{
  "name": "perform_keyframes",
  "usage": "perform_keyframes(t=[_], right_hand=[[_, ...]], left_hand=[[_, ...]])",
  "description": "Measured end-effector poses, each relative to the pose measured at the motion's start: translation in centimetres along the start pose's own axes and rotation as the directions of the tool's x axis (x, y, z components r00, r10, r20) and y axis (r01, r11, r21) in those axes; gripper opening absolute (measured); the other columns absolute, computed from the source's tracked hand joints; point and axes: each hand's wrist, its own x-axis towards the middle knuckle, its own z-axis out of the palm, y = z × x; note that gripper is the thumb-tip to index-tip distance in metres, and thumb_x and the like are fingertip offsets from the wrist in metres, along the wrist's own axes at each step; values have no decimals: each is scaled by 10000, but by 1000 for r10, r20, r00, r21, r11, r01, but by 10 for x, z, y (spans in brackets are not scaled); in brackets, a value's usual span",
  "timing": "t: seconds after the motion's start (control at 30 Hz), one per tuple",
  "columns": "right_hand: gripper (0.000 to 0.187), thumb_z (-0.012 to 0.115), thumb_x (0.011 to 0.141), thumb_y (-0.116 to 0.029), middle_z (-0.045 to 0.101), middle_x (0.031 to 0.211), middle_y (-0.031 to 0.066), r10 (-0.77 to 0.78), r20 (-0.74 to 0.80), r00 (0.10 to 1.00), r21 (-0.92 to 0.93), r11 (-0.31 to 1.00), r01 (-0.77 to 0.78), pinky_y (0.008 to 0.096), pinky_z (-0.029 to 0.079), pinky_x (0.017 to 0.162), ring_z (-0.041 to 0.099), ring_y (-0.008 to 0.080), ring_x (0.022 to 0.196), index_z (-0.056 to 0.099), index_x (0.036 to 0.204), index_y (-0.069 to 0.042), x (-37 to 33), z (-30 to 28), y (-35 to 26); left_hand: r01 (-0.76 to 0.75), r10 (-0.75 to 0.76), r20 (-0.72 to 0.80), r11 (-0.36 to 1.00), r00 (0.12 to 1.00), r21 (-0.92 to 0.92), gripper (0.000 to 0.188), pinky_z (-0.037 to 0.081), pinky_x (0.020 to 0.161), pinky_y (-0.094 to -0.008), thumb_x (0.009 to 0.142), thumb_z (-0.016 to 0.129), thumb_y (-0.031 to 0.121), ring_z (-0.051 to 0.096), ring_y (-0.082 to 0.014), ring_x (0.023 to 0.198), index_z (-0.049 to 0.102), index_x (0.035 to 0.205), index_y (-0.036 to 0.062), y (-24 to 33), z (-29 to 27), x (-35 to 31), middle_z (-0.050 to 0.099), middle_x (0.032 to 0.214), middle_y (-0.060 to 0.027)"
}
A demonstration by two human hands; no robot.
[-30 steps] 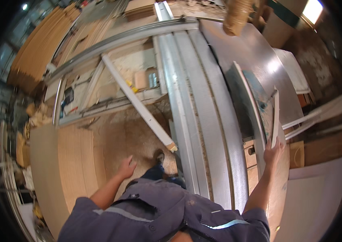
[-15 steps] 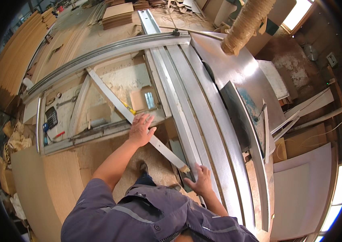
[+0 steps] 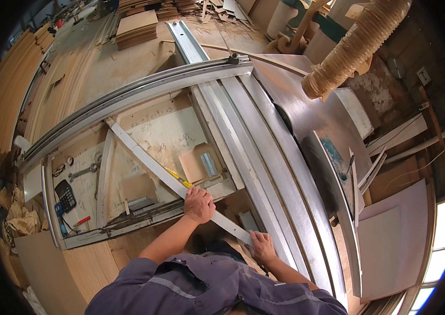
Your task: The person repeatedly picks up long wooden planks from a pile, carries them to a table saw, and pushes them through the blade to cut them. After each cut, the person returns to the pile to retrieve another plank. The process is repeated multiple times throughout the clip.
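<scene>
A long pale flat bar (image 3: 143,159) runs slantwise across the saw's framed side table (image 3: 172,97) and over its near edge toward me. My left hand (image 3: 200,204) is closed round the bar just past that edge. On the bar's near end my right hand (image 3: 263,248) is closed, beside the sliding metal table (image 3: 264,173). The fingers' undersides are hidden. Just ahead of my left hand, a narrow yellow thing (image 3: 183,180) lies against the bar. A piece of brown board (image 3: 191,168) with a small metal strip (image 3: 208,164) on it lies inside the frame.
Inside the frame's left part lie a wrench (image 3: 84,170), a calculator (image 3: 66,195) and a red marker-like stick (image 3: 82,221). A raised dark guard (image 3: 311,168) stands right of the sliding table. A ribbed hose (image 3: 359,50) hangs at upper right. Stacked boards (image 3: 136,29) lie beyond.
My left hand, earlier resting on the bar with fingers spread, has closed round it. My right hand, earlier apart and open, has taken hold of the near end. The whole view has shifted slightly.
</scene>
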Motion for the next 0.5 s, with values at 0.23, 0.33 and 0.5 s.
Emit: perform_keyframes(t=[0.23, 0.33, 0.5], right_hand=[[686, 736, 806, -228, 533, 1270, 113, -18, -25, 1000, 19, 1000, 19, 468, 415, 976, 500, 340, 1121, 474, 1417, -60, 8, -4, 5], [705, 736, 781, -201, 531, 1269, 110, -27, -21, 999, 49, 998, 28, 465, 417, 967, 500, 340, 1098, 470, 1421, -68, -1, 10, 2], [721, 715, 773, -171, 540, 1277, 106, 16, 32, 999, 121, 992, -20, 459, 406, 973, 510, 346, 1107, 442, 1436, -96, 4, 6, -5]], left_hand=[[15, -15, 1, 1000, 1000, 4, 82, 351, 1071, -493, 789, 637, 208, 575, -301, 1003, 649, 809, 129, 0, 2, 9, 622, 936, -77], [34, -55, 135, 988, 989, 148, 94, 376, 999, -479, 800, 625, 230, 557, -318, 983, 638, 807, 137, -3, -5, 4, 604, 919, -80], [3, -16, 117, 994, 993, 112, 103, 383, 901, -469, 787, 603, 218, 534, -323, 928, 637, 818, 126, -4, -12, 7, 583, 901, -90]])
